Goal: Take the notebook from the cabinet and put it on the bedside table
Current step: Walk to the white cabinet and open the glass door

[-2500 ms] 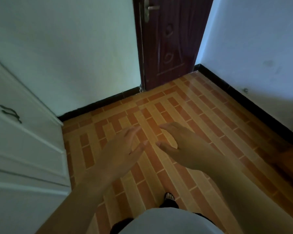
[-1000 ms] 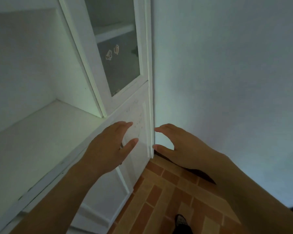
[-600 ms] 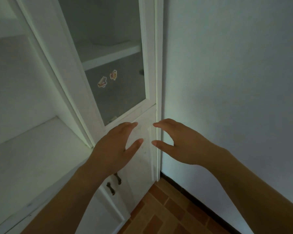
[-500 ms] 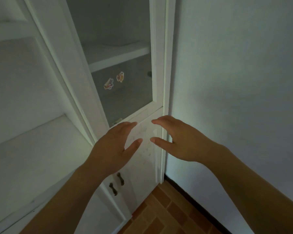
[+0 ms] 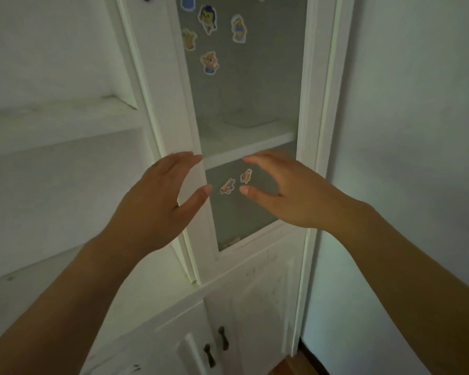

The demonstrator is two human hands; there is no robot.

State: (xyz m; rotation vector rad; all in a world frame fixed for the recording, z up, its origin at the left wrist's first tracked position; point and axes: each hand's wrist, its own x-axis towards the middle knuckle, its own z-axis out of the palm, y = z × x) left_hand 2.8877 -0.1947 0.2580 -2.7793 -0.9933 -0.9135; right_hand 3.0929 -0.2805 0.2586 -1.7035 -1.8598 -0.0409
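Note:
A tall white cabinet fills the view. Its glass door carries several cartoon stickers and stands shut. Behind the glass a shelf holds a pale flat object, too dim to identify. I see no clear notebook. My left hand hovers open in front of the door's left frame. My right hand hovers open in front of the glass, fingers spread. Neither hand touches anything.
Open white shelves sit to the left of the glass door. Lower cabinet doors with dark handles are below. A plain wall stands on the right. A strip of tiled floor shows at the bottom.
My view has swung from the floor and door up to the cabinet. Both hands have risen from the lower door panel to the glass door, still open.

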